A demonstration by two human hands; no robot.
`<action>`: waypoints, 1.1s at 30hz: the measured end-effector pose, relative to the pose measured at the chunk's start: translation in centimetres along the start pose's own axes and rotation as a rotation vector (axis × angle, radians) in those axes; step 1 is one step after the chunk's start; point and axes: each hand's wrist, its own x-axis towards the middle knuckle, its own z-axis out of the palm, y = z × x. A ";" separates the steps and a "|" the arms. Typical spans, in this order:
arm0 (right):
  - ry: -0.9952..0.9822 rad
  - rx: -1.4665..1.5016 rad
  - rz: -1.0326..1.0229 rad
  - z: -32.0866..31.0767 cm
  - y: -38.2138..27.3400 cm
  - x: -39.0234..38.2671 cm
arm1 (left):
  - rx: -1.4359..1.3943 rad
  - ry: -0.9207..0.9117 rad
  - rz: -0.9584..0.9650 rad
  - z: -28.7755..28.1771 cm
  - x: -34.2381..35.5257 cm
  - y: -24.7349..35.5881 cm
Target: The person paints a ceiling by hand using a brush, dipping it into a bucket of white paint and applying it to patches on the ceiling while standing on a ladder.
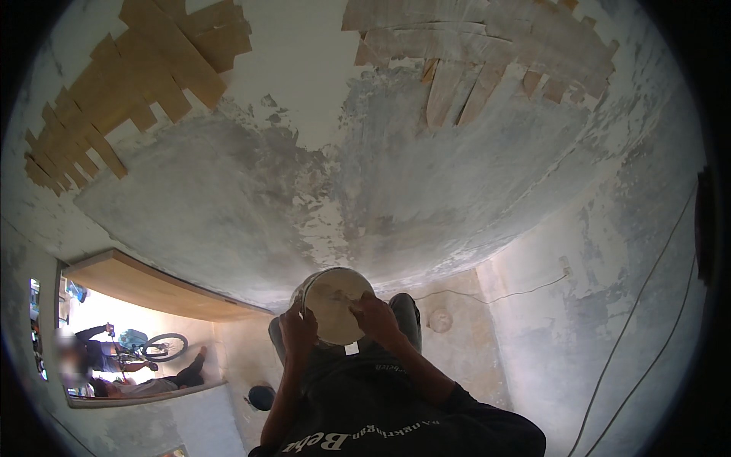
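Note:
A round bucket (333,305), pale tan across its top with a light rim, is between my knees. My left hand (297,326) is closed on its left rim, the thumb side toward the tan surface. On the right side, my right hand (375,316) is closed with bent fingers reaching over the tan top. Anything pinched in those right fingers is too small to make out. Whether the tan surface is a lid or the contents, I cannot tell. A small white tag or label (351,348) shows at the bucket's near edge.
Ahead is a patchy grey wall (426,175) with brown strips (145,68) stuck across its upper parts. An open doorway at left shows people and a bicycle (164,348). A dark round container (261,397) stands at my left. Cables (640,312) hang at right.

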 end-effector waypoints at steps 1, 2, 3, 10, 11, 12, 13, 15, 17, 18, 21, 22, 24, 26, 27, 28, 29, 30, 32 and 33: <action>0.004 0.001 0.000 0.2 0.2 0.2 | -0.035 -0.036 -0.058 -0.2 0.0 0.5; 0.059 0.056 -0.016 0.3 0.4 0.5 | -0.034 -0.036 -0.054 -0.2 0.0 0.5; 0.114 0.110 -0.032 0.4 0.6 0.6 | -0.013 -0.014 -0.021 -0.2 -0.1 0.3; 0.213 0.161 -0.096 -0.2 1.0 -0.1 | -0.060 0.023 -0.069 -1.3 -0.5 0.8; 0.191 0.225 -0.080 -0.2 1.1 -0.3 | -0.060 0.020 -0.066 -1.3 -0.5 0.7; 0.170 0.289 -0.063 -0.3 1.3 -0.5 | -0.060 0.002 -0.081 -1.3 -0.5 0.3; 0.174 0.290 -0.063 -0.5 1.4 -0.8 | -0.059 -0.014 -0.096 -1.5 -0.5 -0.2; 0.115 0.470 0.005 -1.0 1.6 -1.2 | -0.063 0.026 -0.035 -1.1 -0.2 -1.6; 0.205 0.503 -0.125 -0.8 2.6 -1.1 | -0.063 0.055 0.026 -1.0 0.0 -1.9; 0.251 0.519 -0.189 -0.6 3.3 -1.1 | -0.046 0.053 0.034 -1.1 0.0 -1.9; 0.162 1.142 0.255 0.6 5.3 -1.4 | -0.053 0.015 -0.029 -2.2 -0.1 -0.3; 0.168 1.143 0.257 0.9 5.7 -1.0 | -0.082 -0.008 -0.102 -2.5 -0.2 0.2; 0.317 1.203 0.411 1.6 7.0 0.2 | -0.097 -0.038 -0.136 -2.4 0.1 0.5; 0.405 1.147 0.449 4.7 11.0 2.1 | -0.095 -0.066 -0.178 -2.6 -0.1 0.9; 0.425 1.101 0.570 5.6 12.2 3.2 | -0.098 -0.052 -0.137 -2.8 -0.3 1.5; 0.446 1.057 0.689 6.5 13.6 4.4 | -0.099 -0.038 -0.092 -3.0 -0.3 1.9; 0.457 1.075 0.682 8.1 15.5 5.8 | -0.088 -0.036 -0.074 -2.9 -0.4 1.1; 0.498 1.038 0.622 9.8 17.5 7.1 | -0.057 -0.001 0.027 -2.5 -0.5 -0.3; 0.542 0.995 0.580 10.0 17.8 8.2 | -0.024 0.018 0.122 -2.7 -0.5 0.7; 0.623 0.793 0.543 10.1 17.9 9.7 | -0.056 -0.040 -0.013 -3.0 -0.3 1.4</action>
